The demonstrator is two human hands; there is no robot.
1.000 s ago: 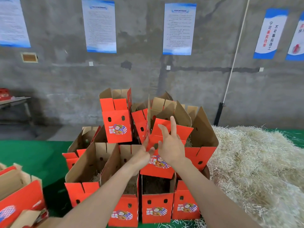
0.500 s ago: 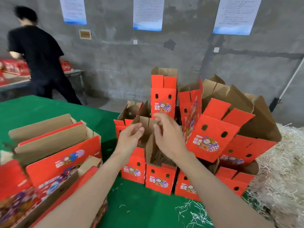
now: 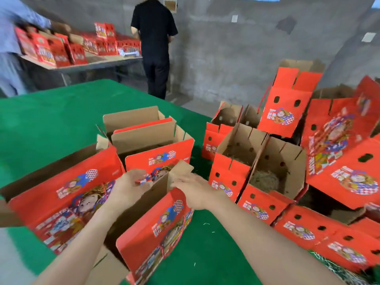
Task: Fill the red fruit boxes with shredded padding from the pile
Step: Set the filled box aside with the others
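A moment ago our hands were at the group of small boxes beside the pile; now the view has turned to the left, and both hands have come to a larger red box at the near side of the green table. The left hand bends its fingers over the top edge of this box, and its grip seems to pinch the edge, although the blur makes it not certain; the right hand has a wide grip, with straight fingers laid against the brown flap. The inside of this box looks dark, and we see no filling in it. The filled boxes stand just to the right, with shredded padding at the bottom; the pile is outside the view. We judge that one box is finished and the next one is being opened; it must then go near the pile. A person in black stands far behind.
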